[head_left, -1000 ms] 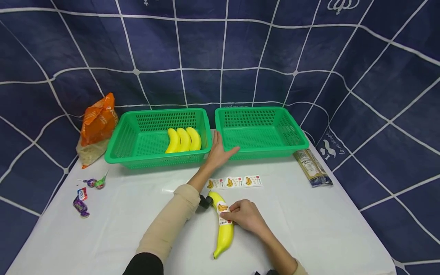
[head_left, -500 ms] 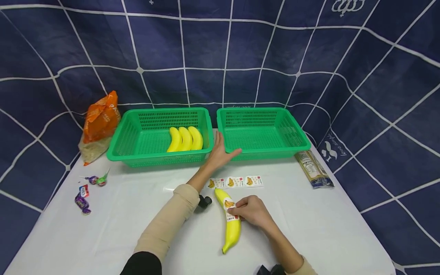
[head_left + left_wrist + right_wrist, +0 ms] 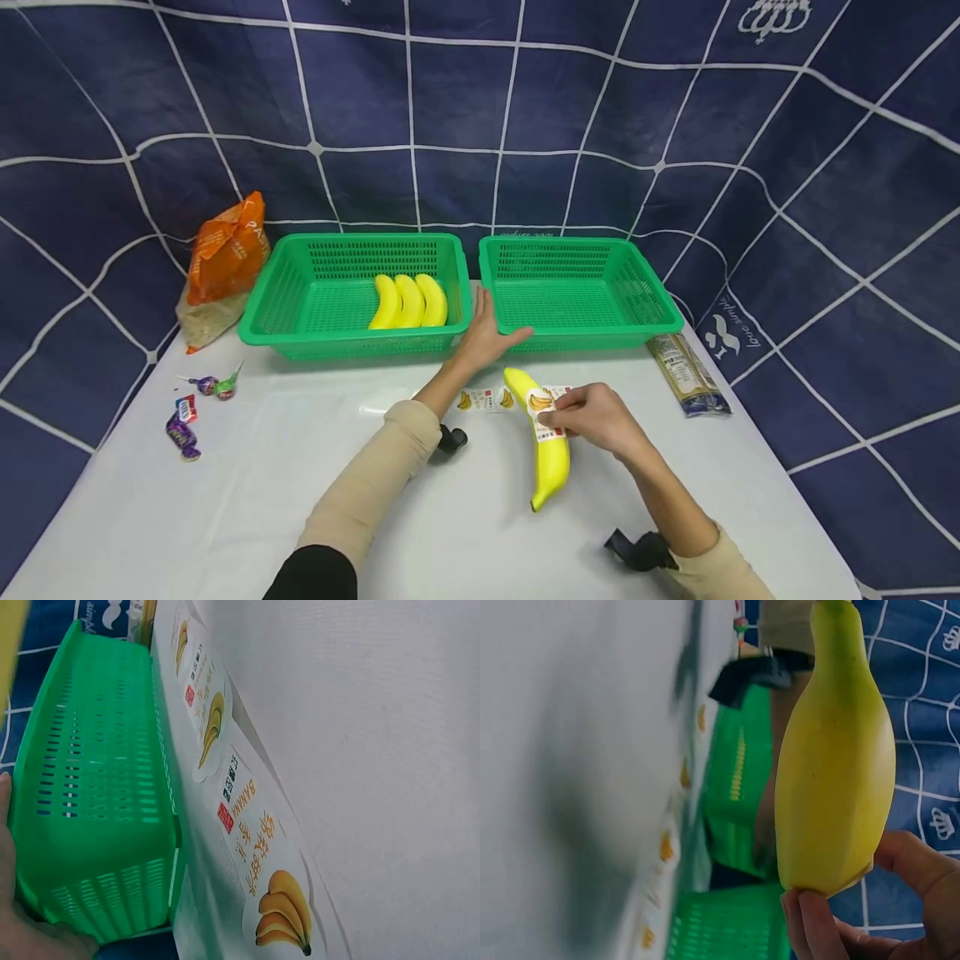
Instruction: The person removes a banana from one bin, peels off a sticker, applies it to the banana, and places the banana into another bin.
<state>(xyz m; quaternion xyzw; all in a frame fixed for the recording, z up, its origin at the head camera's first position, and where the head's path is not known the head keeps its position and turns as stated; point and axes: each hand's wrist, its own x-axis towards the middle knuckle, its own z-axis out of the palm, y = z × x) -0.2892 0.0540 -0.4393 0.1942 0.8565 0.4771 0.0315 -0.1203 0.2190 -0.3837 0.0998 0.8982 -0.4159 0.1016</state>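
My right hand (image 3: pixel 600 417) grips a yellow banana (image 3: pixel 551 467) at its middle, above the table. A white banana label (image 3: pixel 540 404) lies on its upper side, partly under my thumb. In the right wrist view the banana (image 3: pixel 836 765) fills the centre, and fingers hold its lower part. My left hand (image 3: pixel 480 337) is spread, with its fingers between the two green baskets. It looks to touch the right basket (image 3: pixel 585 342). The left basket (image 3: pixel 352 343) holds 3 bananas (image 3: pixel 409 302), side by side at its right end.
A strip of banana labels (image 3: pixel 483 400) lies before the baskets, partly hidden behind the held banana. An orange bag (image 3: pixel 225 258) stands at the far left, near lollipops (image 3: pixel 213 385) and a purple-wrapped sweet (image 3: pixel 182 435). A flat packet (image 3: pixel 688 375) lies beside the right basket.
My right hand has carried the banana up from the table, toward the right and the baskets, so it now covers part of the label strip. My left hand stays between the baskets.
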